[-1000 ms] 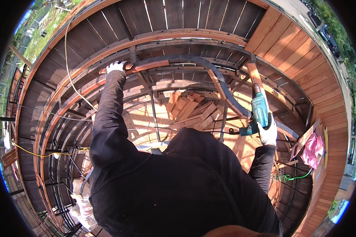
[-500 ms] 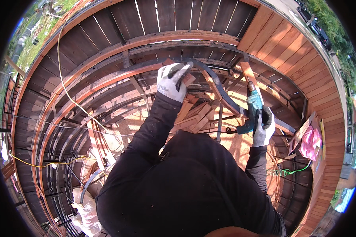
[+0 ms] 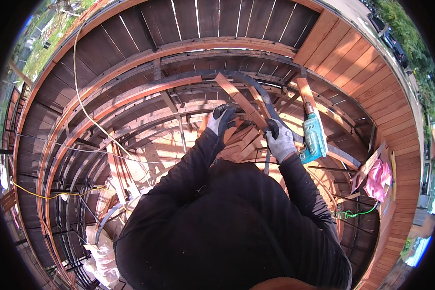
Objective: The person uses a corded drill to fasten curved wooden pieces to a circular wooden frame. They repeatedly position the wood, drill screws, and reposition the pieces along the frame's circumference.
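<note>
My right hand [image 3: 279, 139], in a white and dark glove, is closed round the lower end of a short wooden board [image 3: 240, 100]. The board slants up and left to the curved dark metal rail [image 3: 258, 89]. Left of the board, my left hand [image 3: 220, 121] is gloved too, its fingers loosely bent and apart above a pile of wood offcuts [image 3: 239, 144]; I see nothing held in it. A teal power drill [image 3: 315, 135] rests untouched to the right of my right hand, its nose up against a wooden strip [image 3: 305, 91] and its handle downward.
Curved tiers of metal rails and wooden strips [image 3: 130, 99] surround me. Reddish planks [image 3: 343, 50] cover the upper right. A pale cable [image 3: 84, 113] and a yellow cord [image 3: 48, 197] cross the left side. Pink plastic [image 3: 378, 181] and a green coiled cord [image 3: 353, 211] lie at right.
My right hand has let go of the drill, moved left and taken hold of the wooden board. My left hand has come down from the rail toward the offcuts.
</note>
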A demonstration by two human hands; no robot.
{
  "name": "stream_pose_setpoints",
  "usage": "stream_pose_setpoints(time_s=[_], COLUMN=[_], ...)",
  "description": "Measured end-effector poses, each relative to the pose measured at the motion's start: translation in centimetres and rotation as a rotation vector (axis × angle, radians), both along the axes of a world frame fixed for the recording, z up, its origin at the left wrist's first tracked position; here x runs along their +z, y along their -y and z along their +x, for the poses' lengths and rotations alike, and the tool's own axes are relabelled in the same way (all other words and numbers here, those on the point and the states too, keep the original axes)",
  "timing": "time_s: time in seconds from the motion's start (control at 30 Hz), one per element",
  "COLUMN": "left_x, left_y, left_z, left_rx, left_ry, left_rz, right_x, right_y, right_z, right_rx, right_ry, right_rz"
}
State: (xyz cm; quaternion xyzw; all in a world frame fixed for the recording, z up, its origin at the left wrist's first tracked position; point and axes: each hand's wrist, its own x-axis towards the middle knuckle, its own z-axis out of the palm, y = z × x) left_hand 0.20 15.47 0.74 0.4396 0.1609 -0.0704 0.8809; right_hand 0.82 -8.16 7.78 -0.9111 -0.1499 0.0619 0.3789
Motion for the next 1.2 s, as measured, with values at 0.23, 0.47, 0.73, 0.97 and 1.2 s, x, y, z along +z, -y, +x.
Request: stream_pose_setpoints(time_s=[0.23, 0.47, 0.73, 0.97, 1.2], left_x=[-2.7, -2.9, -4.7, -4.6, -1.0], left_y=[-1.4, -1.3, -0.9, -1.0, 0.7], left_z=[8.0, 12.6, 13.2, 13.7, 10.6], left_rx=[0.14, 0.255, 0.305, 0.369, 0.121], left_ry=[-0.033, -0.187, -0.12, -0.165, 0.033], left_rz=[-0.163, -0.172, -0.26, -0.232, -0.451], right_x=[-1.4, -3.5, -4.1, -3.8, -4.2], right_y=[-2.2, -1.7, -2.1, -2.0, 1.1], right_z=[5.2, 5.9, 6.0, 6.1, 4.8], right_rx=[0.071, 0.035, 0.002, 0.02, -0.088], right_ry=[0.301, 0.05, 0.044, 0.01, 0.176], right_rz=[-0.278, -0.789, -0.788, -0.788, -0.274])
